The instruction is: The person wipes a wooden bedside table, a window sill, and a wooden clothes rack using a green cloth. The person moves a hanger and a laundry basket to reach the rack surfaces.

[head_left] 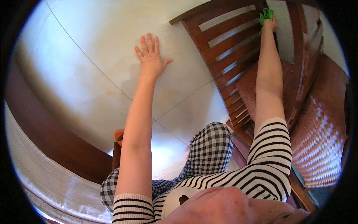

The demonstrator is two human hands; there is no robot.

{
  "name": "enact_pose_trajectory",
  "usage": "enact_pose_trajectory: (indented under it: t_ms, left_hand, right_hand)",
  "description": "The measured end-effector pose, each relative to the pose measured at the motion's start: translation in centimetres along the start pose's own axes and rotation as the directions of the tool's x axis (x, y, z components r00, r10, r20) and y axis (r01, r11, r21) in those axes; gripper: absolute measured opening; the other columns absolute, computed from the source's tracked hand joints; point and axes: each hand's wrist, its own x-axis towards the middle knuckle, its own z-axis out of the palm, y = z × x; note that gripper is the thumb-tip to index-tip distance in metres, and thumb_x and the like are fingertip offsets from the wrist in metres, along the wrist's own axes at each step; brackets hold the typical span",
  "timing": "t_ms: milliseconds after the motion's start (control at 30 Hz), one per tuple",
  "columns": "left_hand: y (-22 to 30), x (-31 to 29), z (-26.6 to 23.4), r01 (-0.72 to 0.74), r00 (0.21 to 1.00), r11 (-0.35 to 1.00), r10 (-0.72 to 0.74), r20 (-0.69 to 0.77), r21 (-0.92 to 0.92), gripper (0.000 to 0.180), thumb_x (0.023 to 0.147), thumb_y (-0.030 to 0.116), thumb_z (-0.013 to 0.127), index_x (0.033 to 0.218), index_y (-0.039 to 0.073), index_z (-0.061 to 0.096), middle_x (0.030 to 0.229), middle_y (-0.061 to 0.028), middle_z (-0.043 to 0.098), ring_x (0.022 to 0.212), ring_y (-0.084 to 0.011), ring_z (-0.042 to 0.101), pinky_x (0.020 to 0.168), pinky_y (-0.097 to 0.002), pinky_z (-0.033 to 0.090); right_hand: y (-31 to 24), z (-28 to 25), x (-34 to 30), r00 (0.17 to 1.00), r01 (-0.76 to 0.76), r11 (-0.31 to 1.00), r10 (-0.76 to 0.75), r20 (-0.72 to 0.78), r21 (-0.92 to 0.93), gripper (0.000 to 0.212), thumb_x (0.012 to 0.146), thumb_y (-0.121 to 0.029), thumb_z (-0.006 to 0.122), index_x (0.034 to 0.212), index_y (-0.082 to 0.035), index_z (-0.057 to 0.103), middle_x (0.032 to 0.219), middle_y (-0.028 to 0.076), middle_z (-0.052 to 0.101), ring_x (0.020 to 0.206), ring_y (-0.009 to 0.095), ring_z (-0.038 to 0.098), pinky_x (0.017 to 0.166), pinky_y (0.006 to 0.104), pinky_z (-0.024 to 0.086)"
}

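Note:
My left hand (150, 59) is stretched out over the pale tiled floor (85, 74), palm down with its fingers spread and nothing in it. Whether it touches anything cannot be told. Far to the right, my right hand (271, 24) reaches to the top end of a dark wooden slatted frame (209, 46), which looks like furniture. Its fingers are closed on a bright green, strand-like cloth (266, 15), held against the wood by the slats. Part of the cloth and most of the fingertips are hidden.
Beside my right arm are a reddish-brown seat-like surface (244, 87) and a curved brown panel (320, 100) with light patches. A dark wooden edge (56, 130) and whitish quilted fabric (48, 171) curve along the left. Something orange (119, 136) shows near my left forearm.

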Motion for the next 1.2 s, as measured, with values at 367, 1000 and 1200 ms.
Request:
enact_pose_trajectory:
  t_ms: [367, 1000, 1200]
  left_hand:
    - [1.4, -1.7, -1.0, -0.016, 1.000, 0.999, 0.016, -0.017, -0.036, 0.109, 0.073, 0.053, 0.074, 0.152, 0.006, 0.015, 0.160, -0.0116, -0.001, 0.147, -0.0342, -0.006, 0.113, -0.0616, -0.003]
    - [-2.1, 1.2, 3.3, 0.000, 0.994, 0.997, -0.008, 0.114, 0.071, 0.112, 0.072, 0.055, 0.073, 0.153, 0.008, 0.012, 0.160, -0.0126, -0.002, 0.147, -0.0347, -0.007, 0.113, -0.0616, 0.000]
    - [-0.8, 0.5, 1.4, -0.009, 0.995, 0.999, 0.005, 0.099, 0.043, 0.113, 0.072, 0.055, 0.074, 0.153, 0.008, 0.011, 0.160, -0.0123, -0.003, 0.147, -0.0339, -0.009, 0.113, -0.0619, -0.002]
  right_hand:
    - [1.8, -2.3, -4.3, 0.901, 0.394, 0.914, -0.365, 0.235, -0.092, 0.047, 0.083, 0.007, 0.047, 0.128, -0.006, 0.055, 0.128, 0.021, 0.038, 0.124, 0.035, 0.038, 0.106, 0.0448, 0.032]
    - [-1.1, -1.4, -26.8, 0.872, 0.289, 0.846, -0.425, 0.241, 0.447, 0.029, 0.094, -0.003, 0.045, 0.121, -0.005, 0.057, 0.118, 0.009, 0.060, 0.109, 0.021, 0.056, 0.096, 0.0341, 0.045]
    - [-2.9, 3.9, -8.5, 0.977, -0.205, 0.916, 0.171, 0.127, 0.345, 0.049, 0.092, -0.011, 0.051, 0.139, -0.005, 0.042, 0.134, 0.025, 0.045, 0.120, 0.035, 0.048, 0.104, 0.0445, 0.039]
